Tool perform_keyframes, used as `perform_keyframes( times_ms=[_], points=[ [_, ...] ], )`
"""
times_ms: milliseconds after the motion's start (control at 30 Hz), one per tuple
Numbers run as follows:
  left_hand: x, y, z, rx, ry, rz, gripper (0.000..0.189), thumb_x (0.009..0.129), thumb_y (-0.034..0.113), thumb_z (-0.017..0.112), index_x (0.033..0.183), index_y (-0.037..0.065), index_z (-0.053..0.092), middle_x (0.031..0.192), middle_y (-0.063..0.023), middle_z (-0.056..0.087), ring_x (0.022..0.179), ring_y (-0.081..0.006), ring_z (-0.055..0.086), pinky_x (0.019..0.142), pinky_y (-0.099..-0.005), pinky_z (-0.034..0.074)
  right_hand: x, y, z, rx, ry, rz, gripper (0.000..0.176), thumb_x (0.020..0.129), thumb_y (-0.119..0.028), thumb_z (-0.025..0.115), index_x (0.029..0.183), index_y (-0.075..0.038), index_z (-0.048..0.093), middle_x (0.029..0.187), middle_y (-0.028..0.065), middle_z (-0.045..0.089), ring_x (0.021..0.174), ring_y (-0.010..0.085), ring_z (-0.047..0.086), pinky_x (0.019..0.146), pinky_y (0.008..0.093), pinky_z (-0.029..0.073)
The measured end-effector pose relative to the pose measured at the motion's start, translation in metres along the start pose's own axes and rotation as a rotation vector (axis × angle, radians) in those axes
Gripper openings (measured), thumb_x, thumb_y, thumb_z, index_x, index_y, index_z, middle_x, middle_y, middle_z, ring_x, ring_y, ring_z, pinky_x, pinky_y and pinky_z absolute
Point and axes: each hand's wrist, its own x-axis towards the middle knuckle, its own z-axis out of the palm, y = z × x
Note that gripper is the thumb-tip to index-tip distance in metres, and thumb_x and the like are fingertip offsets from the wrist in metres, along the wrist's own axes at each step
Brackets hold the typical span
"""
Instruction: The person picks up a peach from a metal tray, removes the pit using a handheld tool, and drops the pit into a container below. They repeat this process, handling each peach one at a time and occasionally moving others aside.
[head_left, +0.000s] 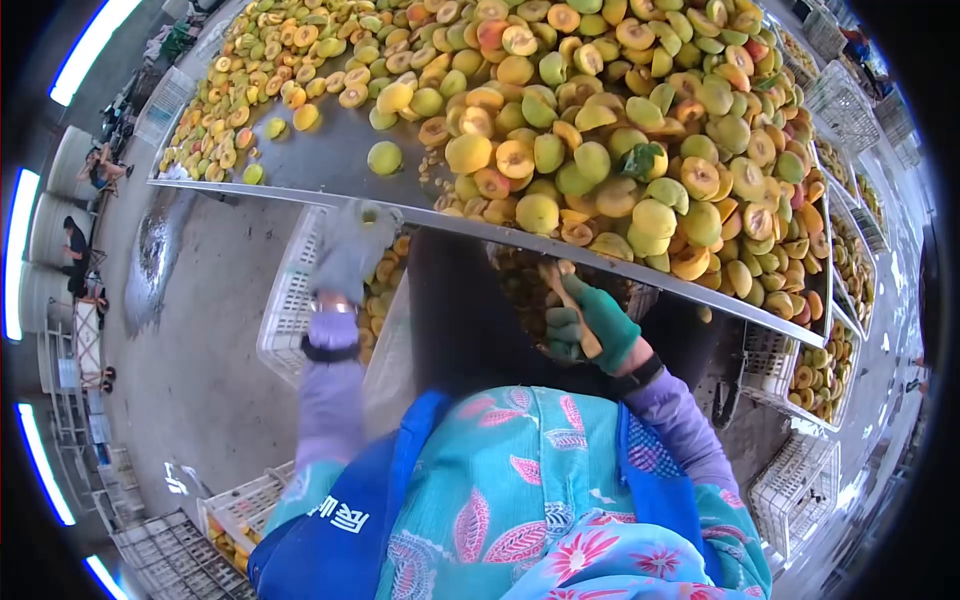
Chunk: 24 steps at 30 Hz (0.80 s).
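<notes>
My left hand [352,250], in a pale grey glove, is over the white crate at the table's near edge, blurred by motion; a small round greenish thing shows at its fingers. My right hand [595,325], in a green glove, is closed around the wooden handle [580,310] of a tool in front of my lap. The tool's far end is hard to make out. Halved and whole yellow-green fruits [600,130] are heaped on the metal table [330,150] before me.
Beside my left arm stands a white crate [290,290] with fruit pieces. More fruit crates [825,375] line the right side, and an empty-looking crate [795,490] sits lower right. Several people are far off at the left, one in dark clothes [76,250].
</notes>
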Motion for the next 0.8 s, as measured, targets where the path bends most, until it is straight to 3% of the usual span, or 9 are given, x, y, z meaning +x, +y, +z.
perform_keyframes(
  times_ms=[100, 267, 300, 400, 467, 567, 633, 767, 800],
  points=[
    [0.067, 0.015, -0.005, 0.101, 0.26, 0.145, 0.045, 0.076, 0.035, 0.067, 0.109, 0.004, 0.062, 0.115, -0.0252, 0.056, 0.101, -0.04, 0.055, 0.087, -0.0436, 0.045, -0.001, 0.005, 0.018, -0.143, 0.163, -0.091, 0.039, 0.096, -0.05, 0.045, 0.088, -0.013, 0.05, 0.057, -0.0034, 0.041, 0.044, 0.009, 0.039, 0.042, 0.0242, 0.033],
    [0.237, -0.055, 0.077, 0.363, -0.339, 0.178, 0.052, 0.08, 0.04, 0.065, 0.116, 0.004, 0.06, 0.112, -0.0247, 0.06, 0.098, -0.0408, 0.059, 0.088, -0.0414, 0.047, -0.004, -0.01, 0.029, -0.422, 0.239, -0.314, 0.039, 0.096, -0.047, 0.048, 0.091, -0.009, 0.053, 0.06, 0.0002, 0.049, 0.045, 0.011, 0.045, 0.041, 0.0252, 0.036],
    [0.193, -0.003, 0.02, 0.39, -0.426, 0.11, 0.052, 0.082, 0.036, 0.064, 0.123, 0.004, 0.057, 0.116, -0.0203, 0.062, 0.099, -0.0368, 0.062, 0.087, -0.0406, 0.05, -0.011, -0.011, 0.04, -0.38, 0.312, -0.369, 0.039, 0.096, -0.046, 0.047, 0.091, -0.009, 0.053, 0.06, 0.0001, 0.049, 0.045, 0.0111, 0.045, 0.041, 0.025, 0.036],
    [0.14, -0.011, 0.004, -0.941, -0.368, -0.087, 0.043, 0.088, 0.023, 0.058, 0.123, -0.002, 0.055, 0.116, -0.016, 0.062, 0.104, -0.0265, 0.062, 0.083, -0.0351, 0.055, -0.01, -0.015, 0.04, -0.528, 0.321, -0.551, 0.036, 0.097, -0.043, 0.047, 0.09, -0.008, 0.053, 0.059, -0.0008, 0.049, 0.045, 0.0104, 0.047, 0.04, 0.0238, 0.036],
    [0.084, 0.013, 0.005, -0.998, -0.21, 0.215, 0.035, 0.089, 0.014, 0.058, 0.12, -0.001, 0.056, 0.112, -0.0125, 0.063, 0.099, -0.0233, 0.063, 0.081, -0.0337, 0.056, -0.009, -0.024, 0.069, -0.626, 0.259, -0.653, 0.035, 0.096, -0.043, 0.049, 0.09, -0.009, 0.053, 0.059, -0.0022, 0.049, 0.046, 0.0088, 0.047, 0.04, 0.023, 0.035],
    [0.042, 0.068, 0.03, -1.414, -0.186, 0.312, 0.03, 0.089, 0.006, 0.057, 0.118, -0.001, 0.057, 0.109, -0.0115, 0.064, 0.097, -0.0222, 0.064, 0.081, -0.0335, 0.056, 0.031, -0.026, 0.066, -1.122, 0.441, -0.847, 0.037, 0.095, -0.037, 0.05, 0.098, -0.001, 0.058, 0.074, 0.017, 0.062, 0.064, 0.0334, 0.06, 0.06, 0.0434, 0.047],
    [0.009, 0.103, 0.018, -0.306, 0.319, 0.789, 0.03, 0.088, 0.003, 0.06, 0.117, -0.001, 0.056, 0.11, -0.0134, 0.064, 0.098, -0.0235, 0.065, 0.085, -0.0326, 0.054, 0.037, -0.023, 0.071, -1.294, 0.527, -0.928, 0.04, 0.094, -0.04, 0.05, 0.095, 0.0, 0.056, 0.074, 0.023, 0.061, 0.069, 0.0413, 0.061, 0.063, 0.0483, 0.047],
    [-0.004, 0.132, 0.054, -1.583, -0.261, 0.35, 0.037, 0.081, 0.011, 0.071, 0.115, 0.004, 0.058, 0.109, -0.0119, 0.066, 0.099, -0.0221, 0.066, 0.084, -0.0315, 0.053, 0.03, -0.024, 0.063, -1.291, 0.623, -0.892, 0.042, 0.094, -0.041, 0.051, 0.093, 0.0, 0.055, 0.079, 0.0253, 0.063, 0.076, 0.0448, 0.061, 0.066, 0.051, 0.047],
    [-0.005, 0.135, 0.058, -1.416, -0.146, 0.455, 0.035, 0.082, 0.011, 0.07, 0.114, 0.003, 0.058, 0.109, -0.0122, 0.066, 0.097, -0.0223, 0.066, 0.083, -0.0319, 0.053, 0.027, -0.024, 0.06, -1.3, 0.643, -0.897, 0.042, 0.094, -0.041, 0.05, 0.094, 0.001, 0.055, 0.078, 0.0258, 0.062, 0.076, 0.0448, 0.061, 0.066, 0.0511, 0.047]
  ],
)
